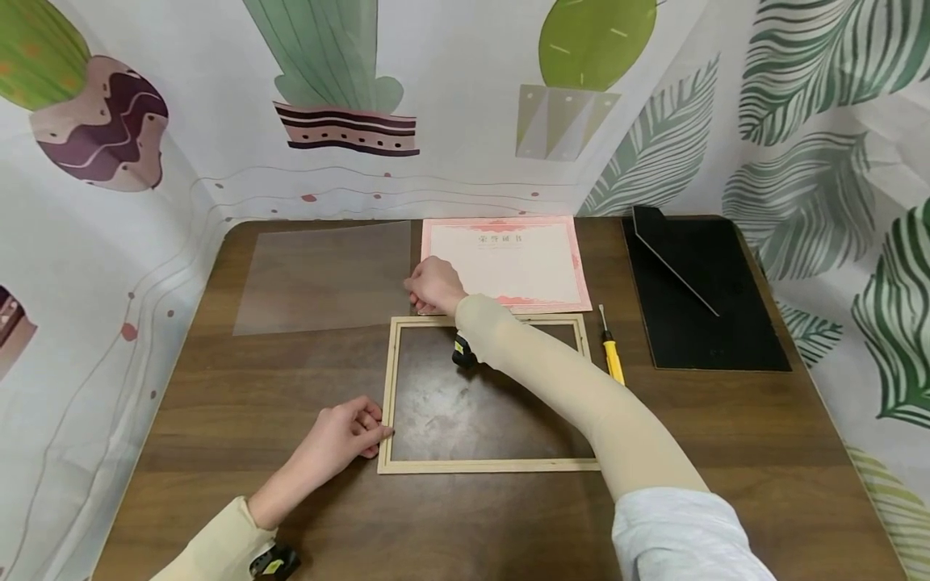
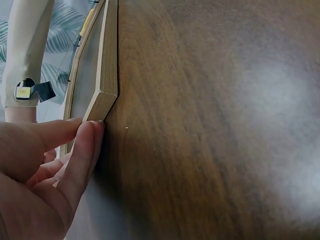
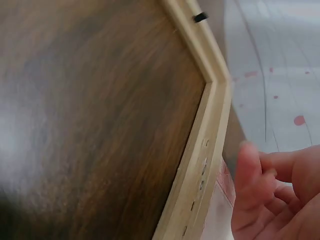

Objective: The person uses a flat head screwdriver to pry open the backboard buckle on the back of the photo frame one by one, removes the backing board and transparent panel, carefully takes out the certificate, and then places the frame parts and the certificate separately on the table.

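Observation:
A light wooden picture frame (image 1: pixel 494 466) lies on the table, the tabletop showing through its middle. My left hand (image 1: pixel 345 436) pinches its left side near the lower corner; in the left wrist view, the thumb and fingertips (image 2: pixel 90 135) meet at the wood. Beyond the frame's far side, my right hand (image 1: pixel 436 286) hovers with loosely curled fingers and nothing visible in them. Its fingertips overlap the right edge of a clear sheet (image 1: pixel 327 278), while its back covers part of the pink-bordered certificate (image 1: pixel 523 266). The right forearm crosses over the frame.
A yellow-handled screwdriver (image 1: pixel 613 355) lies right of the frame. Farther right is a black backing board (image 1: pixel 697 339) with its stand leg (image 1: pixel 672 270) raised. Patterned cloth (image 1: pixel 472 177) hangs behind and beside the brown table (image 1: pixel 291 363).

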### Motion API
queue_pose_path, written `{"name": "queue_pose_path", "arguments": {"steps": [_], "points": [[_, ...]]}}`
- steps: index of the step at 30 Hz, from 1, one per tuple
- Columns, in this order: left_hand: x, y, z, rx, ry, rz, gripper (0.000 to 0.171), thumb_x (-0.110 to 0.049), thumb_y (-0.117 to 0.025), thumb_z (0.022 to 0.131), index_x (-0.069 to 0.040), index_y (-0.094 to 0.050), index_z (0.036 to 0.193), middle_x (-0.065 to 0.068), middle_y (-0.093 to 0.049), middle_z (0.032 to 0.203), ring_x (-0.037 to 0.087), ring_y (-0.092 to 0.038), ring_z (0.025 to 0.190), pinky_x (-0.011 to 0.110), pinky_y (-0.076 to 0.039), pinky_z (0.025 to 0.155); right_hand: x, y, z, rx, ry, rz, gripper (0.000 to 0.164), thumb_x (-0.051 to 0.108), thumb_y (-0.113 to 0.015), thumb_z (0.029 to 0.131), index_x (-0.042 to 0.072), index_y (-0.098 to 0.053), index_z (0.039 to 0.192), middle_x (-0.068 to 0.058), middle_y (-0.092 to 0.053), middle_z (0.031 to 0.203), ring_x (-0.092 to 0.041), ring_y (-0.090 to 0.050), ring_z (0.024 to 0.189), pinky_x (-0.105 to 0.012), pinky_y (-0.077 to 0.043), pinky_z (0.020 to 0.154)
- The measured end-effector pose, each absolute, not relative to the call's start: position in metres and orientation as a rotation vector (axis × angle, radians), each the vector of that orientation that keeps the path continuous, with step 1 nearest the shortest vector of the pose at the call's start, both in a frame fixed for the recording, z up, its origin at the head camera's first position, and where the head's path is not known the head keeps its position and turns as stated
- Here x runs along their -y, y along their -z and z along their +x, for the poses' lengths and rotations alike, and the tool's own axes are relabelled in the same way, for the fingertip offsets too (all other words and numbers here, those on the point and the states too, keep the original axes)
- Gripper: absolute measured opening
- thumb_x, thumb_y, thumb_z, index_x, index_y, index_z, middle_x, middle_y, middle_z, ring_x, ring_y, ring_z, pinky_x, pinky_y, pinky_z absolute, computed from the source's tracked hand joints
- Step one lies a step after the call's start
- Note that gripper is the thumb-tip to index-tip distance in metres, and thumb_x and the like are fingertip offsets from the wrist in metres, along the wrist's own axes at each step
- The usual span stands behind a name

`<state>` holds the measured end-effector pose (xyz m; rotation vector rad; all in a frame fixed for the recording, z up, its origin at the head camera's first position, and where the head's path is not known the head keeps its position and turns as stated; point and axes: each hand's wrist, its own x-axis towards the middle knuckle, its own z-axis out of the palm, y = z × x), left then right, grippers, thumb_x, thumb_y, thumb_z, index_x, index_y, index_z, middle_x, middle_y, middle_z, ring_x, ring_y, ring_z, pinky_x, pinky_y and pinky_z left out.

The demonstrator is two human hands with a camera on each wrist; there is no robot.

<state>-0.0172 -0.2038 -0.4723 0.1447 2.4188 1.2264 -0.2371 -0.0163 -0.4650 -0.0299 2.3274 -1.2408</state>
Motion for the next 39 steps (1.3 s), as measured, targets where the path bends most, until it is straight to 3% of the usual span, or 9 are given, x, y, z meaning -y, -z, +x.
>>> {"name": "queue_pose_path", "arguments": {"steps": [8,18,29,33,39], "points": [[0.205,0.475,-0.017,-2.457,-1.256,0.175,0.049,-0.009,-0.081,0.091,0.003,-0.061,0.134,-0.002,-0.068,0.081,0.008,-0.067,0.062,0.026,-0.057,0.059,0.018,0.467,-0.239,-2.435,1.055,-0.104,0.038,0.022,-0.058,0.108,0.007,-0.072,0.075,-0.001,-0.066,0.062,-0.012,-0.061,0.046,-0.025,-0.051,0.05],[0.204,0.471,-0.017,-2.449,-1.244,0.167,0.053,-0.01,-0.081,0.091,0.003,-0.059,0.138,-0.001,-0.068,0.082,0.007,-0.067,0.063,0.025,-0.055,0.058,0.027,0.466,-0.243,-2.329,1.158,0.091,0.04,0.018,-0.053,0.11,0.003,-0.073,0.079,-0.002,-0.065,0.057,-0.009,-0.05,0.039,-0.024,-0.046,0.042],[0.203,0.474,-0.017,-2.454,-1.228,0.163,0.052,-0.008,-0.08,0.091,0.003,-0.059,0.138,-0.002,-0.067,0.081,0.007,-0.067,0.062,0.025,-0.056,0.059,0.025,0.471,-0.242,-2.388,1.197,0.024,0.039,0.016,-0.052,0.11,0.001,-0.07,0.079,-0.006,-0.066,0.059,-0.012,-0.054,0.04,-0.024,-0.047,0.042],[0.204,0.475,-0.018,-2.465,-1.218,0.181,0.052,-0.008,-0.08,0.091,0.003,-0.058,0.138,-0.003,-0.068,0.081,0.007,-0.067,0.062,0.026,-0.056,0.059,0.023,0.473,-0.241,-2.492,1.161,-0.104,0.037,0.016,-0.054,0.109,0.002,-0.072,0.081,-0.004,-0.066,0.06,-0.01,-0.056,0.043,-0.024,-0.051,0.048],[0.206,0.476,-0.02,-2.474,-1.201,0.185,0.053,-0.009,-0.08,0.092,0.002,-0.058,0.138,-0.004,-0.068,0.08,0.007,-0.067,0.062,0.025,-0.055,0.059,0.02,0.472,-0.24,-2.686,1.007,-0.275,0.024,0.018,-0.059,0.107,0.002,-0.074,0.097,-0.006,-0.07,0.076,-0.014,-0.063,0.066,-0.03,-0.054,0.076]]}}
